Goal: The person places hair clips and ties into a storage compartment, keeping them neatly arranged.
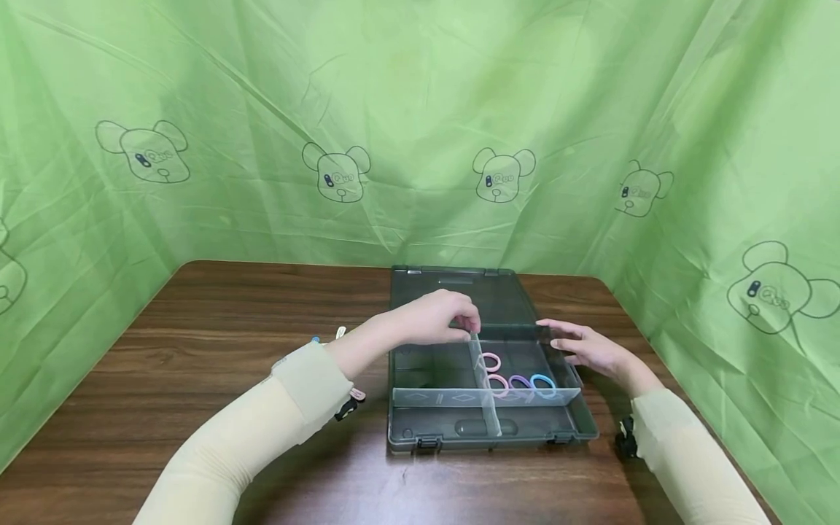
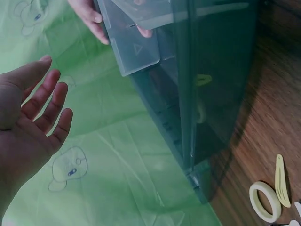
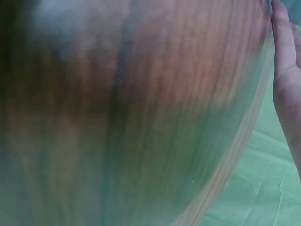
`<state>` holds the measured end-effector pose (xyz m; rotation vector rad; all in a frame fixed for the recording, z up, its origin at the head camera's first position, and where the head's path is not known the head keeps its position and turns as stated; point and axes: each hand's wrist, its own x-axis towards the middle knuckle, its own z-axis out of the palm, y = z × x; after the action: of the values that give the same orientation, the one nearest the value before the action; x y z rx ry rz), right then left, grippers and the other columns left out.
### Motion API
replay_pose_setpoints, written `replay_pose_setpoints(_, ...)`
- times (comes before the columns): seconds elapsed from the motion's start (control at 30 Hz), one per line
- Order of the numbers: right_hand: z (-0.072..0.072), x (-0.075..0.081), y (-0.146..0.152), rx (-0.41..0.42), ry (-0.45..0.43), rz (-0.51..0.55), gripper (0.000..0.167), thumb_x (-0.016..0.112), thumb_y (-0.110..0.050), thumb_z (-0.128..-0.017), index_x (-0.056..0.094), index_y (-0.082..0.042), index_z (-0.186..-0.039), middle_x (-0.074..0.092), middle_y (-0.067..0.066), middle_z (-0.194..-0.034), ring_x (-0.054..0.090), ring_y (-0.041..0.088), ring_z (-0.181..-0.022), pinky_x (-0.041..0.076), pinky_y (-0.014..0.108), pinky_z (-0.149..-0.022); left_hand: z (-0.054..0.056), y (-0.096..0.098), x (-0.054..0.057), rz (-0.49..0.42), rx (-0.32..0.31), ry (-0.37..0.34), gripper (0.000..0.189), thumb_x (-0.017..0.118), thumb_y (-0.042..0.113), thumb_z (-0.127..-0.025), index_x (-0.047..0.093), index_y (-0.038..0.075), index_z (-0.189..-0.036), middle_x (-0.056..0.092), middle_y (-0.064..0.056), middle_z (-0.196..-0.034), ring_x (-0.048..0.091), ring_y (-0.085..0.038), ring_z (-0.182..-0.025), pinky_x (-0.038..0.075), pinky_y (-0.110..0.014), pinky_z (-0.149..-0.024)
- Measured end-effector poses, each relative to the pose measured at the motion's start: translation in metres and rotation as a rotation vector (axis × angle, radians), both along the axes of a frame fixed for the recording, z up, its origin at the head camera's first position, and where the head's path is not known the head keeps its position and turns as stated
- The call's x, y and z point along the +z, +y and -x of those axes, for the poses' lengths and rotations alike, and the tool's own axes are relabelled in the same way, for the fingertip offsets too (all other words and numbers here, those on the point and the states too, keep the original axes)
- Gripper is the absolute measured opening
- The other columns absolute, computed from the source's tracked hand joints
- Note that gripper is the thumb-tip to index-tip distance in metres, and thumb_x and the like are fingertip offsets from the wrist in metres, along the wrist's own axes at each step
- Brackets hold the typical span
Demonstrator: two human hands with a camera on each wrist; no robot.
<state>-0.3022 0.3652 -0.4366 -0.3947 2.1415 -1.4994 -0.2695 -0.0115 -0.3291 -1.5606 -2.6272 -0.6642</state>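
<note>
A dark see-through organiser box [image 1: 407, 430] lies open on the wooden table, its lid [image 1: 453, 288] flat behind it. Clear dividers cross inside: a long one [image 1: 433, 398] and an upright one [image 1: 474, 348]. My left hand [image 1: 441, 318] reaches over the box and pinches the top of the upright divider [image 2: 136, 47]; its fingertips [image 2: 94, 19] show at the top of the left wrist view. My right hand [image 1: 587, 348] rests flat on the box's right rim, fingers straight. It also appears as an open right hand [image 2: 33, 117]. Pink [image 1: 491, 362], purple [image 1: 520, 382] and blue [image 1: 542, 384] hair ties lie in the right compartments.
A pale yellow hair tie [image 2: 263, 201] and a yellow hair clip [image 2: 281, 181] lie on the table [image 1: 216, 343] left of the box. Green printed cloth [image 1: 262, 109] closes in the back and both sides. The right wrist view is blurred, with only the hand's edge [image 3: 287, 80] showing.
</note>
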Motion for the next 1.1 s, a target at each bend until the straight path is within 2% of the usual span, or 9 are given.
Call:
replay_pose_setpoints(0.27,0.0,0.002,-0.002,-0.009,-0.008,-0.012,0.055,0.054,-0.019,-0.096,0.032,-0.014,-0.146,0.031,0.018,-0.149,0.053,0.012,-0.116,0.048,0.037,-0.09,-0.011,-0.025,0.001,-0.038,0.011,0.055,0.012,0.069,0.016,-0.084,0.068,0.013,-0.096,0.063,0.005,-0.093,0.059,-0.008,-0.089,0.046,-0.023,-0.085)
replay_pose_setpoints(0.4,-0.001,0.002,-0.002,-0.008,-0.012,-0.011,0.055,0.054,-0.019,-0.096,0.032,-0.014,-0.146,0.031,0.019,-0.148,0.054,0.011,-0.114,0.049,0.037,-0.09,-0.015,-0.039,0.002,-0.071,0.016,0.061,0.012,0.069,0.016,-0.085,0.068,0.014,-0.097,0.063,0.005,-0.095,0.059,-0.012,-0.091,0.045,-0.025,-0.087)
replay_pose_setpoints(0.67,-0.001,0.002,-0.001,-0.001,-0.01,-0.025,0.055,0.053,-0.019,-0.096,0.031,-0.014,-0.147,0.029,0.018,-0.149,0.054,0.013,-0.115,0.048,0.037,-0.091,-0.017,-0.068,0.003,-0.091,0.047,0.107,0.013,0.068,0.015,-0.086,0.067,0.017,-0.098,0.064,0.005,-0.098,0.056,-0.01,-0.096,0.044,-0.029,-0.09)
replay_pose_setpoints(0.77,0.0,0.003,-0.002,0.003,-0.01,-0.019,0.054,0.052,-0.017,-0.097,0.031,-0.014,-0.147,0.03,0.018,-0.149,0.054,0.013,-0.115,0.049,0.038,-0.09,-0.016,-0.08,0.0,-0.102,0.073,0.11,0.014,0.068,0.016,-0.086,0.067,0.016,-0.1,0.065,0.005,-0.099,0.056,-0.011,-0.098,0.044,-0.03,-0.09)
replay_pose_setpoints(0.93,0.0,0.004,-0.004,0.0,-0.013,-0.005,0.054,0.052,-0.017,-0.097,0.031,-0.013,-0.147,0.03,0.018,-0.149,0.054,0.015,-0.115,0.05,0.038,-0.089,-0.014,-0.1,-0.01,-0.128,0.129,0.073,0.017,0.069,0.015,-0.085,0.067,0.016,-0.101,0.064,0.006,-0.1,0.056,-0.012,-0.099,0.045,-0.031,-0.088)
replay_pose_setpoints(1.1,-0.002,0.004,-0.003,-0.011,-0.014,-0.003,0.055,0.053,-0.017,-0.096,0.032,-0.014,-0.146,0.03,0.019,-0.148,0.054,0.013,-0.115,0.049,0.037,-0.089,-0.009,-0.114,-0.021,-0.123,0.129,0.09,0.018,0.071,0.011,-0.082,0.067,0.015,-0.1,0.065,0.003,-0.099,0.057,-0.014,-0.097,0.046,-0.032,-0.087)
